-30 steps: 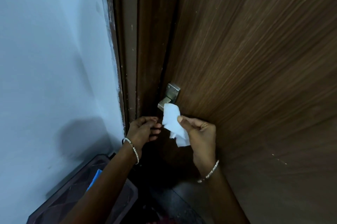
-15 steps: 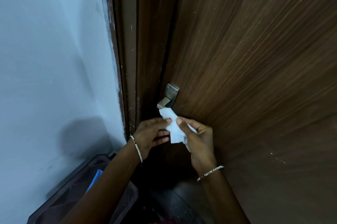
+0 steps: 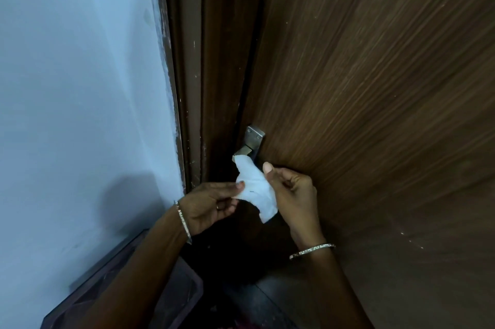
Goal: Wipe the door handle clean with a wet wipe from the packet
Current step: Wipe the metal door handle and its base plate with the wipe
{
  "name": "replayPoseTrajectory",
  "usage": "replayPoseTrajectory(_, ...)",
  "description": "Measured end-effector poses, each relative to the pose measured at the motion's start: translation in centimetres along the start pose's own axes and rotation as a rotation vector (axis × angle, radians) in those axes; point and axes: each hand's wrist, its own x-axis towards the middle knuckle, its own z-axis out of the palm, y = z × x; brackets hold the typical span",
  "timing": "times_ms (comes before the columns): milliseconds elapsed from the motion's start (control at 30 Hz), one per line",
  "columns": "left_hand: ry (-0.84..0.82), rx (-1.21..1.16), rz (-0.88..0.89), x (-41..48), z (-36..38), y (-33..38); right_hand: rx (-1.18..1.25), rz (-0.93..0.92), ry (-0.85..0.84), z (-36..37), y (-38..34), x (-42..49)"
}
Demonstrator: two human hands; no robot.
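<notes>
The white wipe [image 3: 254, 189] hangs crumpled just below the metal door handle [image 3: 250, 142], its top corner at the lever's tip; whether it touches is unclear. The left hand [image 3: 211, 205] pinches its left edge between thumb and fingers. The right hand [image 3: 292, 192] grips its right side, thumb raised. Both wrists wear thin bangles. The brown door [image 3: 375, 87] stands beside its frame [image 3: 192, 60] and a pale wall [image 3: 80, 87].
</notes>
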Motion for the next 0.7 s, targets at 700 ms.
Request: replayPoseTrajectory(700, 0.035, -0.210, -0.007, 1.5, 1.6, -1.7, 0.115, -0.004, 0.030, -0.3, 1.5, -1.1)
